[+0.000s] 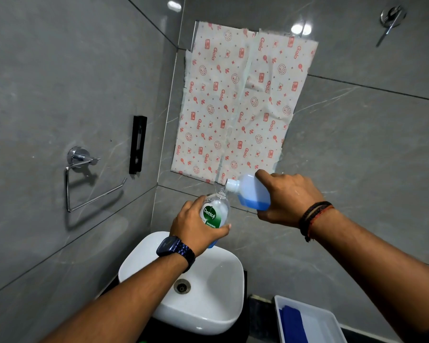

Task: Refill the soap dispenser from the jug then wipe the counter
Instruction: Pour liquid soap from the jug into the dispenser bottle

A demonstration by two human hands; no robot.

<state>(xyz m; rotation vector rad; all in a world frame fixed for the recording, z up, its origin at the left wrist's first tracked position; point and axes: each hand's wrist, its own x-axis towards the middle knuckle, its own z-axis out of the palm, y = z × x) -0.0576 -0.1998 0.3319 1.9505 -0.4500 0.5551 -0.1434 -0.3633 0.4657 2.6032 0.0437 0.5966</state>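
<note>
A person stood over a white basin [216, 315] in a grey-tiled washroom, both hands raised above it. The left hand [196, 229], a dark watch [175, 250] on its wrist, held a clear dispenser [214, 211] with a green label, its fingers [223, 229] clamped around the body; the pump top was off and the neck stood open, tilted a little to the right. The right hand [286, 198], with dark and red bands [313, 217] at the wrist, gripped a pale jug [252, 191] tipped on its side, fingers wrapped tightly around its base. The jug's white spout met the dispenser's neck, and blue liquid lay pooled along the jug's lower wall. Behind the hands, printed paper [238, 102] covered the wall. At lower right a white tray [332, 320] held a blue cloth [292, 325], well apart from both bottles.
</note>
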